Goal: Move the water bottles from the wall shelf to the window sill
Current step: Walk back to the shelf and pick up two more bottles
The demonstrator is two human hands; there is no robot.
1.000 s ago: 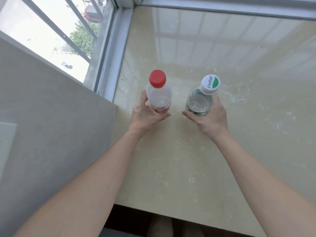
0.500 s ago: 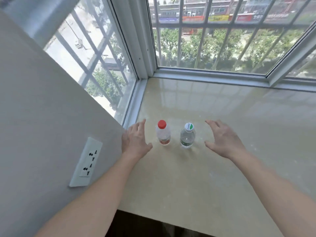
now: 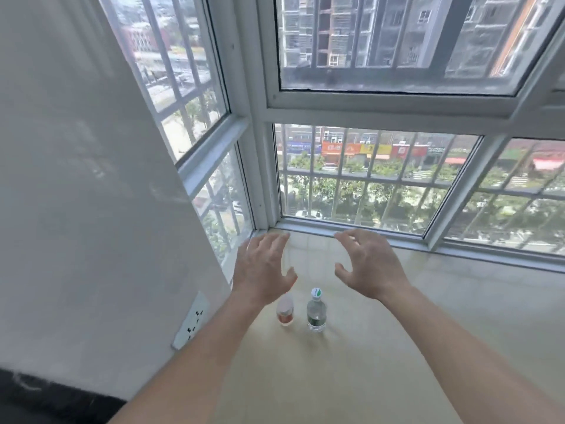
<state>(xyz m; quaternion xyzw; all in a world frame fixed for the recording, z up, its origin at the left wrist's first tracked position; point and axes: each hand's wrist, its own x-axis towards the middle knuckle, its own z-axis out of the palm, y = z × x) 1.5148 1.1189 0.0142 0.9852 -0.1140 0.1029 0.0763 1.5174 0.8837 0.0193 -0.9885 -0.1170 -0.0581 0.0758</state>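
Looking down from my head camera, I see, furthest left, a white rectangular wall socket (image 3: 192,320) set in the grey wall, below and left of my left forearm. My left hand (image 3: 261,270) is raised with its fingers spread and loose, palm facing away from me, gripping nothing. Just under its wrist stands a small clear plastic water bottle with an orange-red label (image 3: 285,312); my hand covers its top, so I cannot see the cap. Just beside it on the right, not touching as far as I can tell, stands a second small clear plastic water bottle with a white-and-green cap and green label (image 3: 316,311). It sits below the gap between my two hands. Both bottles are upright on the pale beige polished stone window sill (image 3: 351,362), which stretches under both forearms. My right hand (image 3: 368,266) is raised too, fingers curled and apart, empty, above and to the right of the second bottle. Beyond both hands, white-framed barred windows (image 3: 360,179) show trees and shopfronts.
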